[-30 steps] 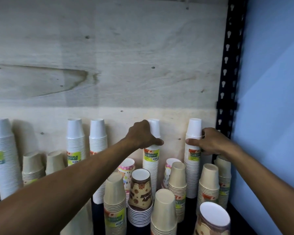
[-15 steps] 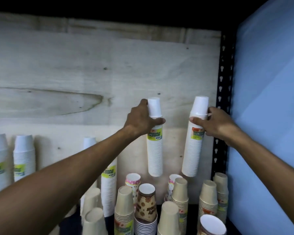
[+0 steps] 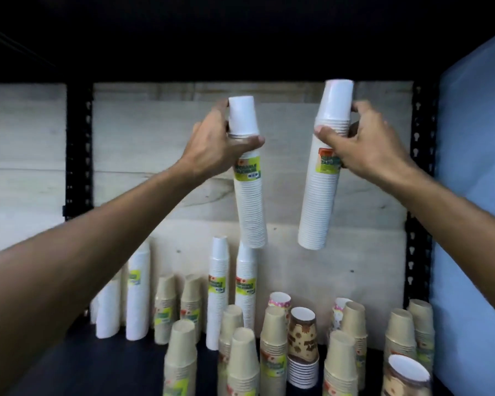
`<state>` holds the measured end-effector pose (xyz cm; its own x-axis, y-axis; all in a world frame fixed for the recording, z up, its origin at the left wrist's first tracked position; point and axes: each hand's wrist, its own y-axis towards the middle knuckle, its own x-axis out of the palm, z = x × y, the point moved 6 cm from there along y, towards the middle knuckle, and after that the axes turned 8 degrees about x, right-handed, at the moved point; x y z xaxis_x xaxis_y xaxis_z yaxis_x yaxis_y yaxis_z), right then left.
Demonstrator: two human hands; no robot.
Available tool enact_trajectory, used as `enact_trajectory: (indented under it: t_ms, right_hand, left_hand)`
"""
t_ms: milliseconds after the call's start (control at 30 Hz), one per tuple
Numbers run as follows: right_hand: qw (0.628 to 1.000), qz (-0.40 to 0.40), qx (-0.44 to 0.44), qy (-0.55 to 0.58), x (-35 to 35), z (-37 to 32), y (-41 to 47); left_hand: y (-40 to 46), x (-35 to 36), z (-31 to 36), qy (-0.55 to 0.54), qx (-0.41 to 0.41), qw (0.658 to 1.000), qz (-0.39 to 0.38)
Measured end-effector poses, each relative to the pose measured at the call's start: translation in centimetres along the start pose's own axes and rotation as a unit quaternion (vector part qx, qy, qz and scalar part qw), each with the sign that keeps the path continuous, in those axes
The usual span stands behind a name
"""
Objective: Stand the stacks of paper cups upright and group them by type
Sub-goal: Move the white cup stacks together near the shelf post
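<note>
My left hand (image 3: 217, 144) grips a tall white cup stack (image 3: 250, 207) near its top, holding it in the air. My right hand (image 3: 363, 144) grips a second white cup stack (image 3: 316, 207) the same way; it hangs slightly tilted. Both carry a green-yellow label. Below on the dark shelf (image 3: 97, 367) stand more white stacks (image 3: 217, 292), tan kraft cup stacks (image 3: 242, 364), a brown patterned stack (image 3: 302, 344) and pink-dotted cups (image 3: 279, 300).
A pale plywood back panel (image 3: 155, 155) closes the shelf behind. Black perforated uprights (image 3: 79, 150) stand left and right (image 3: 420, 195). A light blue wall (image 3: 475, 195) is on the right. Another brown patterned stack (image 3: 406, 378) sits at the front right.
Both hands have lifted their white stacks off the shelf and raised them well above the other cups. The view has pulled back, showing more of the shelf.
</note>
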<state>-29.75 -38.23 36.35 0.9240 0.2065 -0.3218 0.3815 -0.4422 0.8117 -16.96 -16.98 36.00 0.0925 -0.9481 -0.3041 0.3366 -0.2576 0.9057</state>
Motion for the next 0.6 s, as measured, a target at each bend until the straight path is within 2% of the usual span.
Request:
enact_trajectory:
  t_ms: [233,600]
  right_hand:
    - [0.994,-0.025,-0.035,0.099,4.1,-7.9,-1.8]
    - [0.987,-0.096,-0.041,0.118,15.8,-14.4,-6.5]
  left_hand:
    - [-1.8,-7.8,-1.8,0.034,0.001,0.999,0.031]
    - [-6.1,-15.2,-11.3,0.087,-0.069,0.994,0.013]
